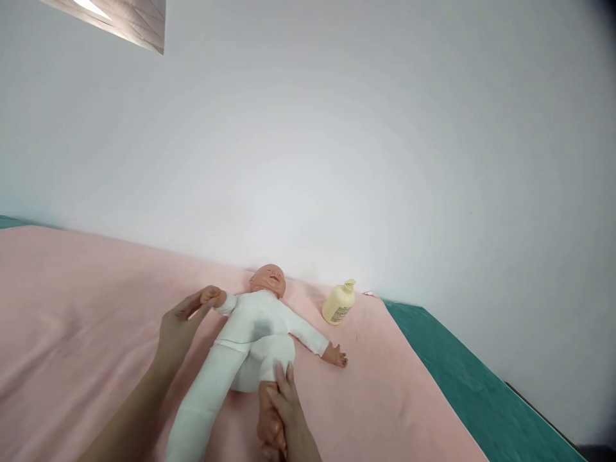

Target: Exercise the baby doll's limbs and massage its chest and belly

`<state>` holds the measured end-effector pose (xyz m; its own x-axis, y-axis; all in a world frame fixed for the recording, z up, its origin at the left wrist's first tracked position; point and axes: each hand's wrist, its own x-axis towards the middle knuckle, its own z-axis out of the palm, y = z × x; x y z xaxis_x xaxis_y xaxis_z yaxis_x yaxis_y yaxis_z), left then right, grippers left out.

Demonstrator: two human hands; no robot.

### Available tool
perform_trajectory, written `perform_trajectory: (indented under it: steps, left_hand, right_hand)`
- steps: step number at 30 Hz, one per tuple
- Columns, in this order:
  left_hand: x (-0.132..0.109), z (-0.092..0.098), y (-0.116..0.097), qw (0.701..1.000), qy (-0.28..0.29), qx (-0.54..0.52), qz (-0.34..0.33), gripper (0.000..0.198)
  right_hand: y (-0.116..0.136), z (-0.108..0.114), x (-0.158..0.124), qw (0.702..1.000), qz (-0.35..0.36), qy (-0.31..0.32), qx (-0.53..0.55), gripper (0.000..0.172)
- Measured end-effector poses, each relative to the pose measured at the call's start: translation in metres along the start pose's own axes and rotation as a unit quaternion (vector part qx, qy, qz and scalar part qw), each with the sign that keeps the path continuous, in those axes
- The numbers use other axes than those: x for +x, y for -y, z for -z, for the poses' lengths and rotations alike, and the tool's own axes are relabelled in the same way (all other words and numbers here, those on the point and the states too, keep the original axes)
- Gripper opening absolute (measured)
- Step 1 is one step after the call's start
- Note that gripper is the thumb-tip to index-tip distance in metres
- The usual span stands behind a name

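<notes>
A baby doll [264, 314] with a white cloth body lies on its back on a pink sheet [375, 398], its head toward the wall. My left hand [180, 327] pinches the doll's hand [212, 296] at the left, that arm stretched outward. Around the doll's bent lower leg [268, 410], my right hand [287, 401] is closed near the ankle, with the knee raised toward the belly. The doll's other leg [206, 391] points straight down toward me. Its other arm lies out to the right with the fingers spread.
A pale yellow pump bottle [339, 303] stands on the sheet right of the doll's head. Green covering [462, 366] shows past the sheet's right edge. A white wall [308, 128] rises directly behind.
</notes>
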<state>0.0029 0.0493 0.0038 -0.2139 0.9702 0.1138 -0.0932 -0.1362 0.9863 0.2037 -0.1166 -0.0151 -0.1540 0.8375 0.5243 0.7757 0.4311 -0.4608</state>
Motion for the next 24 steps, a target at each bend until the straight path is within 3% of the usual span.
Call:
perform_trajectory:
  steps: [6, 11, 17, 19, 22, 24]
  left_hand:
    - [-0.012, -0.015, 0.003, 0.972, 0.178, 0.07, -0.134, 0.033]
    - [-0.004, -0.016, 0.016, 0.945, 0.23, 0.11, -0.206, 0.029]
    - [-0.007, -0.013, 0.008, 0.963, 0.205, 0.083, -0.152, 0.031]
    - [-0.009, -0.01, 0.002, 0.977, 0.174, 0.061, -0.104, 0.033]
    - [-0.007, -0.005, -0.004, 0.992, 0.117, 0.001, -0.037, 0.038]
    - [-0.003, -0.002, -0.006, 0.997, 0.061, -0.039, 0.008, 0.038]
  right_hand:
    - [0.007, 0.034, 0.02, 0.999, 0.002, 0.031, 0.036, 0.035]
    - [0.014, 0.048, 0.025, 0.997, -0.019, 0.049, 0.06, 0.037]
    - [0.003, 0.036, 0.013, 0.994, -0.042, 0.075, 0.068, 0.047]
    - [0.0, 0.031, 0.004, 0.993, -0.046, 0.086, 0.068, 0.048]
    - [0.005, 0.029, -0.017, 0.992, -0.053, 0.096, 0.067, 0.034]
    - [0.014, 0.031, -0.034, 0.992, -0.058, 0.093, 0.065, 0.033]
